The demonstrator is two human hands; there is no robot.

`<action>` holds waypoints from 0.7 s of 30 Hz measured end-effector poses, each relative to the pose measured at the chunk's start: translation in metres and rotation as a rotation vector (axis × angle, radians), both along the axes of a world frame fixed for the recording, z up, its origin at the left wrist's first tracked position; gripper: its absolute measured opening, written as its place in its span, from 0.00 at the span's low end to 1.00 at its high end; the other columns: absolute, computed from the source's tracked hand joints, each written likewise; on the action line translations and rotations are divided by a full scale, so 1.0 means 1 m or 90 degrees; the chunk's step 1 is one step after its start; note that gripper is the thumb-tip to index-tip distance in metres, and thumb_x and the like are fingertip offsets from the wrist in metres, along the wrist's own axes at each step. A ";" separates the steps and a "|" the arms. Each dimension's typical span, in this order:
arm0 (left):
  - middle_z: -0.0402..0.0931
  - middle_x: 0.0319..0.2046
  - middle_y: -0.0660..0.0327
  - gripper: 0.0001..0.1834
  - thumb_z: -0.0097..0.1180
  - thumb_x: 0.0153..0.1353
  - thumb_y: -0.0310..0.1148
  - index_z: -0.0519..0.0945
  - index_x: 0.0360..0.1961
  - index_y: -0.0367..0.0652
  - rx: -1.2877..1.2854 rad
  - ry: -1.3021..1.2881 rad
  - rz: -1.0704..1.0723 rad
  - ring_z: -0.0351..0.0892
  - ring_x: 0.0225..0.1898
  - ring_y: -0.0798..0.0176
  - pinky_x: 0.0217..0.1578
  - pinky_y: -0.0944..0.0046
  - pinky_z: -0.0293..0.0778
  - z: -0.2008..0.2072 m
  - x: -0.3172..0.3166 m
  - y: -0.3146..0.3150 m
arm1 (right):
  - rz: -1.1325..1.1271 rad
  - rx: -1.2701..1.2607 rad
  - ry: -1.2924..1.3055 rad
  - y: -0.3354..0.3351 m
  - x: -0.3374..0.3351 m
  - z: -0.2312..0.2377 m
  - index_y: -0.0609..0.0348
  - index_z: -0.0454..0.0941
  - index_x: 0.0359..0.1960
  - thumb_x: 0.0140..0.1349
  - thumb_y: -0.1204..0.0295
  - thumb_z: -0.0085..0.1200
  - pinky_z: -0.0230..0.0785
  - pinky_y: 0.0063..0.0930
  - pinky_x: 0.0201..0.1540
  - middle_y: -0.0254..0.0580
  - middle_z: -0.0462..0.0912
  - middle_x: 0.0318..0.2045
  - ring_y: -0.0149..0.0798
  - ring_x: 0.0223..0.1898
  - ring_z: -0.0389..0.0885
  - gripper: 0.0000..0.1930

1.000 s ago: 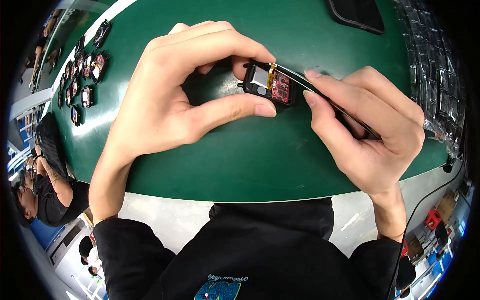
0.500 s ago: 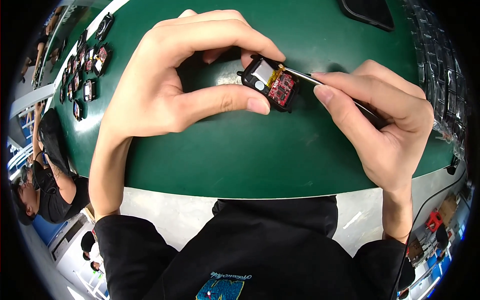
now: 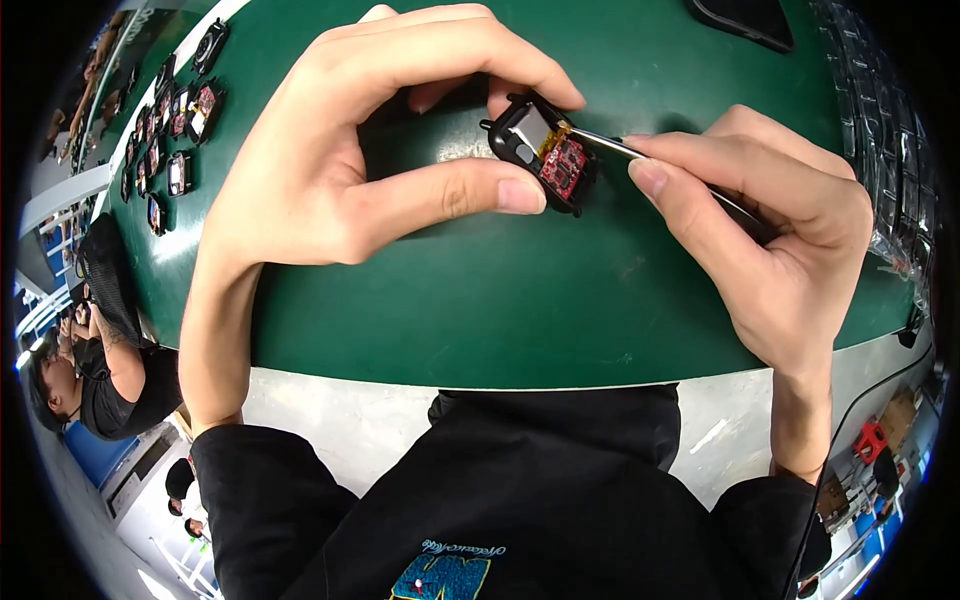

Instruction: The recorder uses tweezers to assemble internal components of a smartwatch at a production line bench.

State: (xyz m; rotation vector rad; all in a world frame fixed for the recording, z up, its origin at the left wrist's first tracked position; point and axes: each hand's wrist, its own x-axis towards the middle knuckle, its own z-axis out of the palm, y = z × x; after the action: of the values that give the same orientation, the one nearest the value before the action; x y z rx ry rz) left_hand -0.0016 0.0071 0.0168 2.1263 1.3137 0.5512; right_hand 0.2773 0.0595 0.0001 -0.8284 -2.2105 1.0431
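Note:
Between the thumb and fingers of my left hand (image 3: 370, 150) is a small black device housing (image 3: 512, 150), its back off and tilted toward the right. Inside it show a silver battery cell (image 3: 529, 129), a red circuit board (image 3: 563, 166) and yellow tape with a flat ribbon. My right hand (image 3: 765, 215) pinches slim metal tweezers (image 3: 608, 145). Their tip touches the yellow ribbon (image 3: 562, 128) at the housing's upper right edge. Whether the tip grips the ribbon I cannot tell.
Several similar opened housings (image 3: 180, 173) lie on the green table (image 3: 450, 320) at the far left. A black flat object (image 3: 745, 22) rests at the back right. Clear plastic trays (image 3: 880, 150) line the right edge. A person (image 3: 110, 370) sits at the left.
My left hand has tipped the housing further over to the right and shifted it slightly. The tweezers stay at the same edge, with my right hand moved slightly along with it.

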 end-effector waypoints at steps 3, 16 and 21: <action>0.87 0.43 0.60 0.32 0.81 0.48 0.43 0.90 0.54 0.39 0.015 -0.006 -0.018 0.75 0.39 0.64 0.41 0.63 0.63 0.000 0.000 0.001 | 0.001 0.005 0.001 0.000 0.000 0.001 0.65 0.95 0.43 0.61 0.85 0.71 0.50 0.21 0.25 0.29 0.77 0.22 0.20 0.22 0.67 0.09; 0.88 0.43 0.54 0.27 0.78 0.53 0.41 0.90 0.51 0.35 0.065 0.005 -0.080 0.83 0.43 0.58 0.45 0.60 0.69 0.001 0.000 0.005 | 0.006 0.013 0.006 0.000 -0.001 0.000 0.65 0.94 0.42 0.61 0.84 0.72 0.50 0.20 0.25 0.29 0.79 0.22 0.19 0.21 0.67 0.09; 0.88 0.42 0.54 0.27 0.77 0.53 0.41 0.90 0.50 0.34 0.070 0.004 -0.087 0.82 0.42 0.58 0.44 0.60 0.68 0.000 0.000 0.005 | 0.002 -0.004 0.022 -0.001 0.000 -0.003 0.65 0.94 0.41 0.61 0.84 0.72 0.51 0.20 0.24 0.30 0.79 0.22 0.19 0.21 0.68 0.08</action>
State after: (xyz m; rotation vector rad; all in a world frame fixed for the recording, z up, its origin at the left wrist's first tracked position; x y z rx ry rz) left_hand -0.0013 0.0121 0.0172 2.2887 1.1539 0.5723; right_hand 0.2770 0.0583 -0.0026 -0.8043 -2.1810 1.0586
